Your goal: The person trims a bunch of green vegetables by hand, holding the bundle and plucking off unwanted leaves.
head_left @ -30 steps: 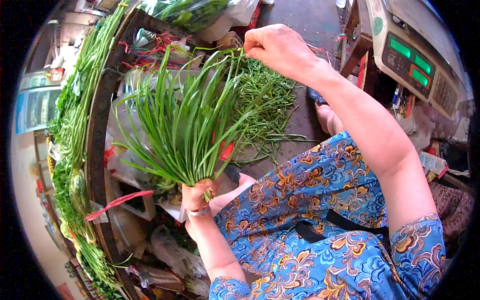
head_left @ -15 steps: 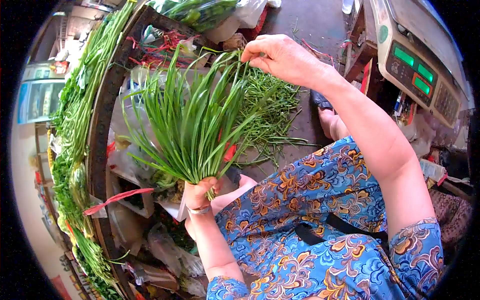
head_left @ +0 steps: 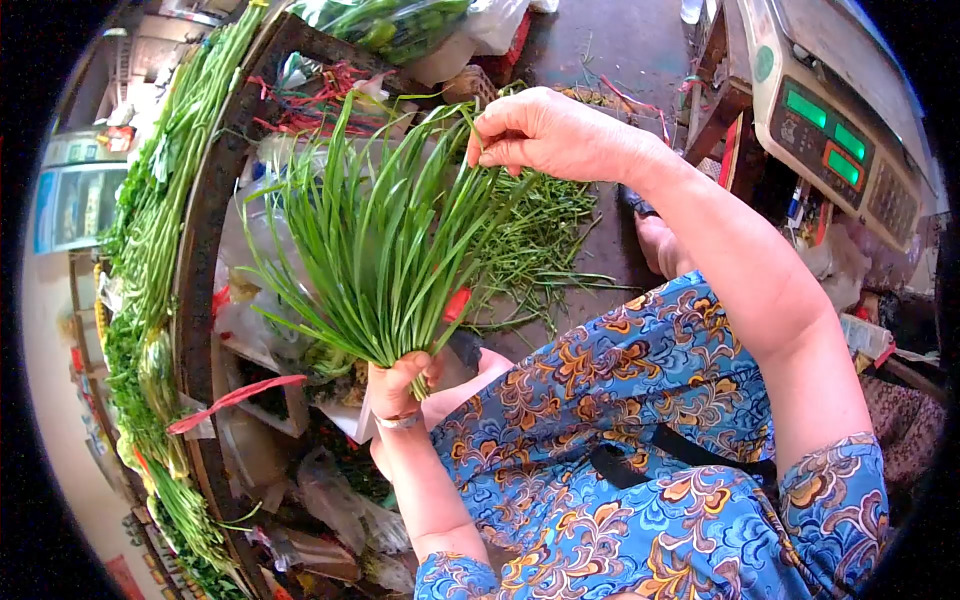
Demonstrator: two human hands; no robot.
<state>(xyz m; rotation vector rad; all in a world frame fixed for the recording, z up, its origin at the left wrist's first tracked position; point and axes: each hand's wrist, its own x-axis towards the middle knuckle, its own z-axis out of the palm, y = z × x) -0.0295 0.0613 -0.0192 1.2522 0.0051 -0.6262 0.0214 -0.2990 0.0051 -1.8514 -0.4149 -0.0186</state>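
A fanned bunch of garlic chives [head_left: 375, 250] rises from my left hand [head_left: 402, 385], whose fingers are wrapped round the stems at the base. The long flat green leaves spread upward and away from me. At the upper right of the bunch, my right hand [head_left: 545, 130] pinches a leaf tip between thumb and fingers. Below that hand, a heap of loose green trimmings [head_left: 545, 225] lies on the floor, partly hidden behind the bunch.
Bundled greens [head_left: 155, 270] line a shelf on the left, with a red strip [head_left: 237, 402] at its edge. A digital scale [head_left: 830, 125] with green displays stands at the upper right. Bagged green vegetables [head_left: 385, 25] sit at the top. Plastic bags [head_left: 345, 500] lie lower left.
My right hand has come slightly down and left, toward the leaf tips. My left hand still grips the chives in nearly the same spot.
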